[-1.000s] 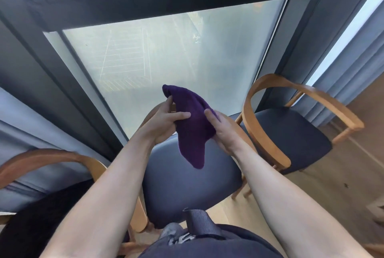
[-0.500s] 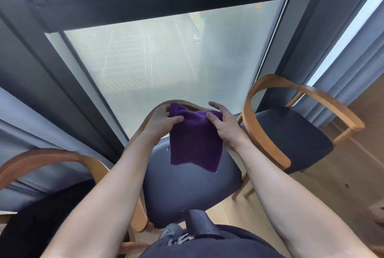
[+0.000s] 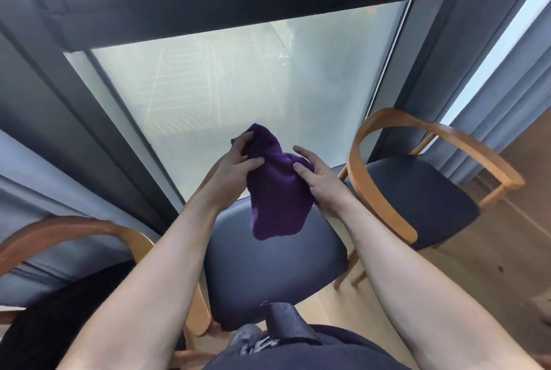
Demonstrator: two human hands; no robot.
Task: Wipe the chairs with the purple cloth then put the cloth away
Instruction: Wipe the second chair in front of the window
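Both hands hold the purple cloth (image 3: 275,190) at frame centre, above the middle chair (image 3: 274,262), whose dark seat lies bare below them. Bare wooden floor (image 3: 447,277) opens at lower right. The right chair's (image 3: 417,190) curved wooden back stands just beside the right hand (image 3: 322,181). The window glass (image 3: 238,86) closes off the upper frame. A 3rd chair (image 3: 74,235) blocks the lower left.

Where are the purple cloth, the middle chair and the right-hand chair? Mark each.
purple cloth (image 3: 275,205): head view, hanging lower half.
middle chair (image 3: 274,274): head view, dark seat cushion.
right-hand chair (image 3: 423,190): head view, dark seat cushion.
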